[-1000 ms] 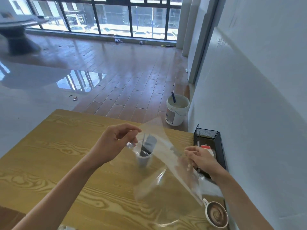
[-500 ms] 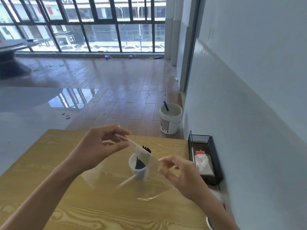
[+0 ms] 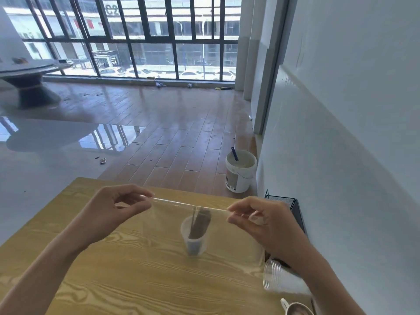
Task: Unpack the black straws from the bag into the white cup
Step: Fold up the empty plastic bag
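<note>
Both hands are up over the wooden surface (image 3: pixel 118 289), well apart, each pinching one end of the clear bag (image 3: pixel 188 204), which is pulled into a taut strip between them: left hand (image 3: pixel 113 212) pinches the left end between thumb and fingertips, right hand (image 3: pixel 261 221) does the same on the right. The black straws (image 3: pixel 200 223) stand bundled in the white cup (image 3: pixel 194 241) below the bag, leaning a bit, seen blurred through the film. Looks like the straws are already out and the bag is empty, though the blur makes that hard to confirm. Bag is thin, floppy, near weightless and slick, so an edge pinch is the right hold; it will crumple or slip if held loosely. Straws are light, stiff and thin, best taken as a bunch near the middle. Cup looks light and tippy with tall straws in it, so it may knock over easily. Stack of clear cups (image 3: pixel 279 280) lies on its side near the right wrist.
</note>
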